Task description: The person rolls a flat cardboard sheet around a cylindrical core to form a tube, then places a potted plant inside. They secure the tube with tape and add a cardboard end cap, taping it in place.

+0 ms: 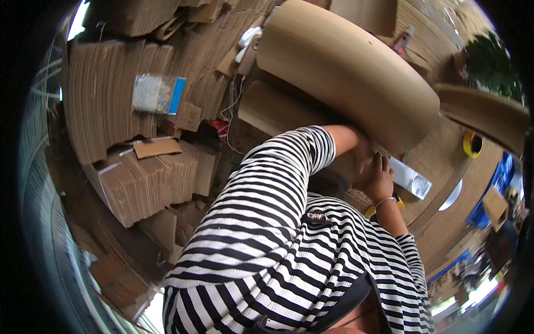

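Fingers (385, 163) of your right hand (380, 183) curl close together; whether they or your left hand (362, 155) clamp anything, can't tell; long white pack (410, 178) just beside, big smooth curved tan paperboard (345, 67) just beyond, yellow tape ring (466, 145) farther right, ridged cardboard stacks (100, 94) well off left

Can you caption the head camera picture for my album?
Left hand and right hand close together beside big curved brown cardboard, stacks of flat cardboard on the left.
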`<state>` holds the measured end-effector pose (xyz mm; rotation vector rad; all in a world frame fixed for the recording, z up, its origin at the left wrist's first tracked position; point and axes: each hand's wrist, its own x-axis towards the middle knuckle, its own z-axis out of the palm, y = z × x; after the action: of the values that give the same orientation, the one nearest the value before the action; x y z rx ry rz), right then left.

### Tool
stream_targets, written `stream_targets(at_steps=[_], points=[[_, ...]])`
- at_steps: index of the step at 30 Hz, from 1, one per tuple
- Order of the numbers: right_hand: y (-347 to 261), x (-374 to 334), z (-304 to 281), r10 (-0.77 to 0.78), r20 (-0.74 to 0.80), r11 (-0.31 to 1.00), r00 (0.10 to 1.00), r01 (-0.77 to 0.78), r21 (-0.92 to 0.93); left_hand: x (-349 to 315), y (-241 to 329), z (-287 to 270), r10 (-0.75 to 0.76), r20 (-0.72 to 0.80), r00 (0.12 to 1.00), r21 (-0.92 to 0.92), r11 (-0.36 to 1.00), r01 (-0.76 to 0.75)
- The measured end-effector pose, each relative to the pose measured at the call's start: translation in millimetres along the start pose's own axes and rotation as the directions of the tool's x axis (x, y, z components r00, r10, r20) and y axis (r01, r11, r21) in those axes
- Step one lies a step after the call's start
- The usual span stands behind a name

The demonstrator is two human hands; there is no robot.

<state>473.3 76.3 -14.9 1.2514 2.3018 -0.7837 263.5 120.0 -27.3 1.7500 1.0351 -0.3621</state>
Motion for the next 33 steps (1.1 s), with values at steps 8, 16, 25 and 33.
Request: stream_targets(at_steps=[8,16,25,33], points=[[-12.4,-1.3,-3.5,-0.008,-0.060,1.000,0.998,0.006,-0.028,-21.1,-10.3,98.9,-0.047,-0.397,0.917,0.120,0.988,0.102],[21.7,46.4,-25.2,0.031,0.277,0.999,0.960,-0.027,-0.019,-72.6,9.6,-11.4,0.030,-0.003,1.000,-0.098,0.995,-0.031],[28.4,62.3,-27.5,0.017,0.338,0.996,0.941,0.014,-0.090,-57.5,6.9,35.2,-0.158,-0.233,0.960,0.276,0.935,0.221],[34.9,69.8,-3.6,-0.002,0.289,0.999,0.957,0.012,-0.030,-42.2,-10.8,56.4,-0.250,-0.236,0.939,0.156,0.944,0.290]])
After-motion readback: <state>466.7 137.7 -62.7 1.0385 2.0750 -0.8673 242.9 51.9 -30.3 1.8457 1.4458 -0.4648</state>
